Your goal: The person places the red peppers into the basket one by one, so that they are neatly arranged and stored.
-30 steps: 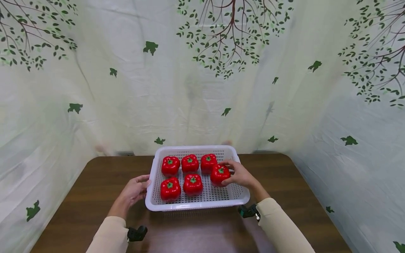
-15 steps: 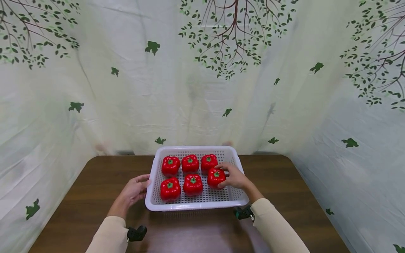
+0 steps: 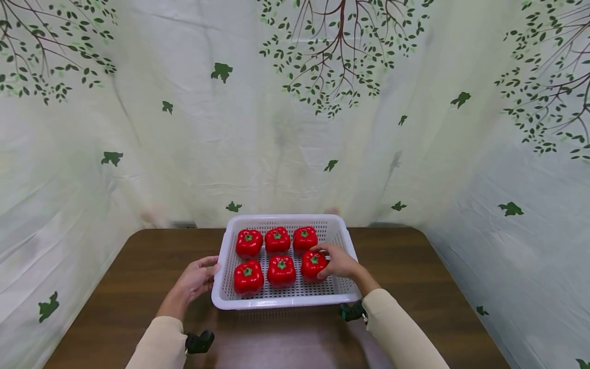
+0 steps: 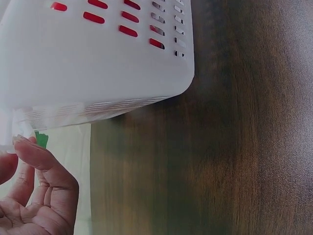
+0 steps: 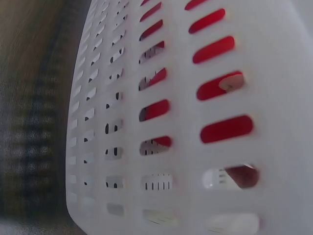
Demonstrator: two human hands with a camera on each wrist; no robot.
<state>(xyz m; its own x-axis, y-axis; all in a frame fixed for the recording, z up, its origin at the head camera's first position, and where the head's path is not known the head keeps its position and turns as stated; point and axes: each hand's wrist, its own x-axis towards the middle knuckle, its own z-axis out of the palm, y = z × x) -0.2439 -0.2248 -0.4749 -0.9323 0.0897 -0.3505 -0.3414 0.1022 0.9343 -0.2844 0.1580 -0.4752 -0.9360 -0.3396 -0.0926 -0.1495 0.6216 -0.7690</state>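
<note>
A white slotted plastic basket (image 3: 286, 303) sits on the table with red bell peppers in two rows of three. My left hand (image 3: 197, 278) is at the basket's left end; in the left wrist view its thumb and fingers (image 4: 35, 155) pinch the rim. Inside the basket, my right hand (image 3: 341, 263) grips the front-right bell pepper (image 3: 312, 267) from its right side, thumb in front and fingers behind. Through the slots in the right wrist view, red pepper skin (image 5: 227, 129) and a bit of a finger (image 5: 232, 82) show; the basket wall hides the rest of that hand.
The dark wooden table (image 3: 138, 279) extends around the basket on both sides and in front. A pale curtain (image 3: 276, 154) printed with leaves and branches hangs behind the table and along its sides.
The right hand has carried its bell pepper left and down to the front row, beside the middle pepper. The left hand stays at the basket's left end.
</note>
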